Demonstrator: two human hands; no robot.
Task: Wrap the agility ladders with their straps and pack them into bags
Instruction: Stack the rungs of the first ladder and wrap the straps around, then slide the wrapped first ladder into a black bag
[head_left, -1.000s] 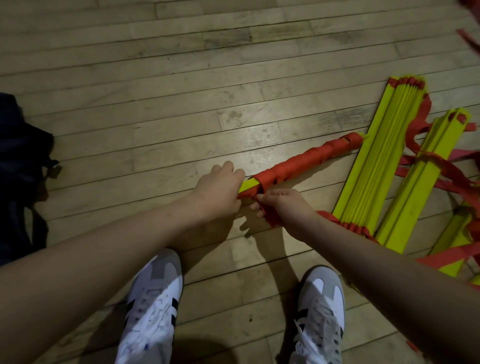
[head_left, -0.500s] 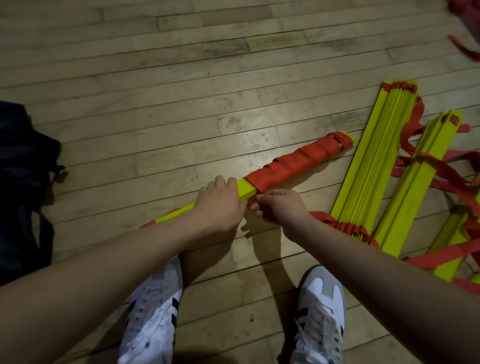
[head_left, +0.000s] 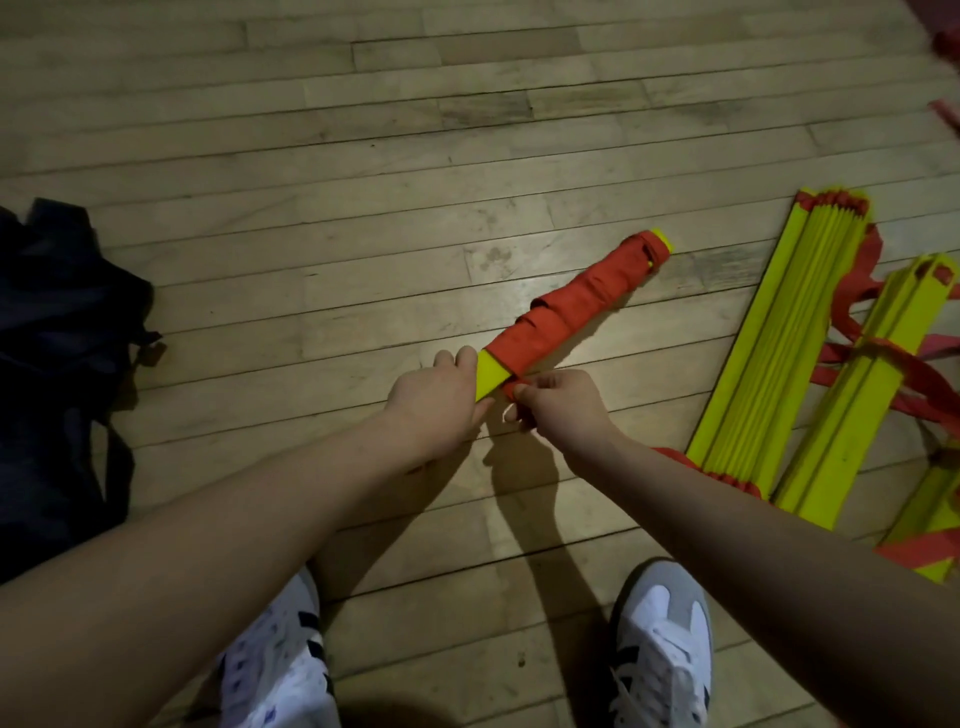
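A bundle of yellow ladder rungs (head_left: 489, 375) lies slanted on the wood floor, wound for most of its length in red strap (head_left: 571, 306). My left hand (head_left: 439, 397) grips the bare yellow near end of the bundle. My right hand (head_left: 558, 402) pinches the loose red strap right below the wrapped part. Its far end points up and to the right. A dark bag (head_left: 62, 332) lies crumpled at the left edge.
Two more stacks of yellow rungs (head_left: 779, 338) (head_left: 862, 384) with tangled red straps lie on the floor at the right. My two white shoes (head_left: 280, 670) (head_left: 660, 644) stand at the bottom. Bare wooden boards stretch across the top.
The bundle has tilted, its far end swinging away and down toward the floor. The wrapping has crept closer to my left hand. Both hands kept their hold.
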